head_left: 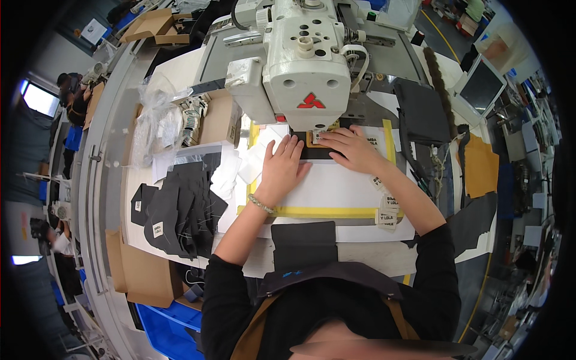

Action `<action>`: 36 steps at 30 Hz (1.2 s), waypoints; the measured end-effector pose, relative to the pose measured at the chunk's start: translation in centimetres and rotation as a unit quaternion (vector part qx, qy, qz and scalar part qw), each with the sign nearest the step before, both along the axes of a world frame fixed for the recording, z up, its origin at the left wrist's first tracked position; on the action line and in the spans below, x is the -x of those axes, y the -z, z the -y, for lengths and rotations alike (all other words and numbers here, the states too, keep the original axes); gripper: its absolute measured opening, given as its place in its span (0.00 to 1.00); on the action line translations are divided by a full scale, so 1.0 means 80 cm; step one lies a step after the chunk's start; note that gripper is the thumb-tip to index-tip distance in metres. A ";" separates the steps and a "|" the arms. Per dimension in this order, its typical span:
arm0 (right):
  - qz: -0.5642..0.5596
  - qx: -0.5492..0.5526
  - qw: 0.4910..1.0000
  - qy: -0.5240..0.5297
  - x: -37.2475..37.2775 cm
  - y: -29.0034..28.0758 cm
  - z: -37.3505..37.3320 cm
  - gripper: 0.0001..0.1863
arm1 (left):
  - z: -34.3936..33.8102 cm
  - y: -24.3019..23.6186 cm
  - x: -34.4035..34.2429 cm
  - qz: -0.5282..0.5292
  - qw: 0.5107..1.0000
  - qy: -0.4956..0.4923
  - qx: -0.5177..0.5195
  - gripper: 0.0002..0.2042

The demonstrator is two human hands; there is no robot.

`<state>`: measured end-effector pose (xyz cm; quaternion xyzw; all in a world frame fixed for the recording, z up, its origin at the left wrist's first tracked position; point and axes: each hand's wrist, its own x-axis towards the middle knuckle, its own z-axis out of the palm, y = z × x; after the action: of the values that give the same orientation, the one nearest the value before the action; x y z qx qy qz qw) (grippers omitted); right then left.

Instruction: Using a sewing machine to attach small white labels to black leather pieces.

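Fingers of the L. hand (282,168) lie spread and near-flat, tips at the L. end of a dark fabric pc. (318,153), gripping nothing visible; prob. there to keep it flat. R. hand (354,150) comes in from the other side, fingers half-bent, tips by a pale label (317,137), prob. to steady it; whether they pinch or merely press, can't tell.

The pc., directly below the sewing mach. head (309,78), looks matte, near-black and straight-edged, partly hidden by hands and mach. The label is small, w/ dark print; a tan border shows round it, clamp or backing unclear.

Below: white sheet (318,192) edged w/ yellow tape (324,212), likely a position guide. Loose labels (387,217) sit by the R. forearm, presumably for easy reach. At L., dark fabric pcs. (180,207) overlap in a fanned pile, some w/ labels, on the pale surface (384,255); behind them, an open cardboard box (216,120) beside a clear plastic bag (153,129).
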<state>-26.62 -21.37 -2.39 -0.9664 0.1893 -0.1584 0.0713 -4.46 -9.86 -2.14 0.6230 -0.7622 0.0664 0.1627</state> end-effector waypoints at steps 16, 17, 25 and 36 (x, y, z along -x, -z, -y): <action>-0.011 -0.028 0.999 0.014 0.006 -0.003 0.003 0.22 | 0.004 0.001 0.001 -0.008 1.000 0.007 -0.012 0.24; -0.009 -0.031 0.999 0.013 0.005 -0.003 0.003 0.22 | 0.003 0.000 0.001 -0.009 1.000 0.005 -0.014 0.24; 0.004 -0.010 1.000 0.016 0.004 0.001 0.003 0.22 | 0.005 -0.002 0.004 -0.009 1.000 -0.005 -0.022 0.24; 0.017 -0.006 1.000 0.023 0.007 0.002 -0.002 0.22 | 0.008 -0.008 0.006 0.014 0.999 0.004 -0.032 0.23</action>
<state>-27.18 -21.22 -2.55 -0.9584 0.2116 -0.1757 0.0762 -4.96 -10.47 -1.52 0.6238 -0.7687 0.0498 0.1324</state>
